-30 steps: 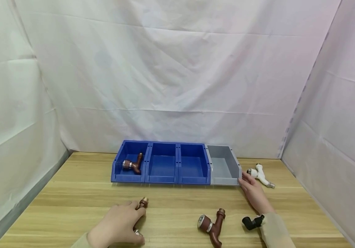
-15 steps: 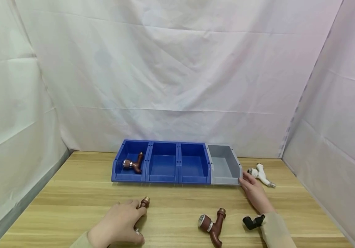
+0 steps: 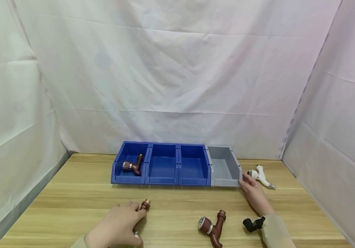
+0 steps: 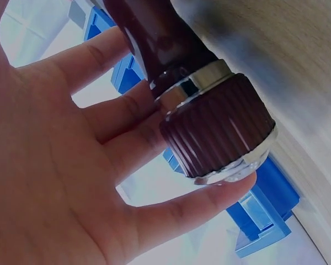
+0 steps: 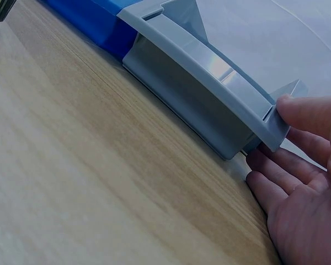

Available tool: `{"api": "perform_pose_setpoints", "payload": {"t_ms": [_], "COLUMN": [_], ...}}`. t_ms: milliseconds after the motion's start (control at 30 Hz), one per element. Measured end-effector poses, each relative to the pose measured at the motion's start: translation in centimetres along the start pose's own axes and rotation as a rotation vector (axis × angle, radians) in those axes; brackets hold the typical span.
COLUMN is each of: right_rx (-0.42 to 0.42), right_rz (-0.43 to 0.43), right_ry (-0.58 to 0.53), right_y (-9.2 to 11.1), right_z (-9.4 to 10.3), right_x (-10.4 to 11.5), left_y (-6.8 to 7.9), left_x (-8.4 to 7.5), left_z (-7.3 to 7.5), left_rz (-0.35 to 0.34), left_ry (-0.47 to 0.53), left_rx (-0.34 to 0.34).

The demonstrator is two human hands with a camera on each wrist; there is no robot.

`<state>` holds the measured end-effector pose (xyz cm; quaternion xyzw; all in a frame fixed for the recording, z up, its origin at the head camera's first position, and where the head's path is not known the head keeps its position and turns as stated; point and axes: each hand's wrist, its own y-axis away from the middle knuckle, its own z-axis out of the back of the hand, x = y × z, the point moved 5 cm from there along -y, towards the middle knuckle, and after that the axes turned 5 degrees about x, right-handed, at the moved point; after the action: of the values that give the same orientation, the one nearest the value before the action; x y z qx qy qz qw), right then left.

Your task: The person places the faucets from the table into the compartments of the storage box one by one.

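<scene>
My left hand (image 3: pixel 115 222) holds a dark brown tap (image 4: pixel 218 127) low over the front left of the table. In the head view the hand covers most of this tap, leaving its brass-coloured threaded end (image 3: pixel 146 204) showing. The left wrist view shows its ribbed knob with a chrome cap, one fingertip against the cap and other fingers behind the body. At the right end of the bin row, my right hand (image 3: pixel 256 196) grips the front corner of the grey bin (image 3: pixel 225 182). Its thumb (image 5: pixel 306 113) presses the rim while the fingers reach behind and below the corner.
Three blue bins (image 3: pixel 162 180) join the grey one in a row, and another brown tap (image 3: pixel 136 167) lies in the leftmost. A third brown tap (image 3: pixel 215 230) lies at front centre-right. Beside the right sleeve is a black tap-like piece (image 3: pixel 252 224); a white tap (image 3: pixel 261 176) lies behind.
</scene>
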<state>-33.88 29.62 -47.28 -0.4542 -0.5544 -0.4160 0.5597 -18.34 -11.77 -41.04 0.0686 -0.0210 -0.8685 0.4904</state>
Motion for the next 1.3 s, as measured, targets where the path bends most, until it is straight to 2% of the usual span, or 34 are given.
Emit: {"api": "perform_pose_setpoints", "payload": {"t_ms": [567,1067,1300], "right_rx": [0.002,0.006,-0.005], "right_rz": [0.0,0.0,0.008], "right_ry": [-0.028,-0.035,-0.033], "right_y": [-0.1,-0.1,-0.1], "right_z": [0.0,0.2,0.2], "right_x": [-0.3,-0.5,-0.4], "left_y": [0.5,0.9,1.2], "left_x": [-0.2,0.3,0.3], "left_z": [0.5,1.2,1.4], "left_rz": [0.027,-0.027,-0.037], "left_ry": [0.078,0.018,0.012], "left_rx": [0.048,-0.005,0.004]}}
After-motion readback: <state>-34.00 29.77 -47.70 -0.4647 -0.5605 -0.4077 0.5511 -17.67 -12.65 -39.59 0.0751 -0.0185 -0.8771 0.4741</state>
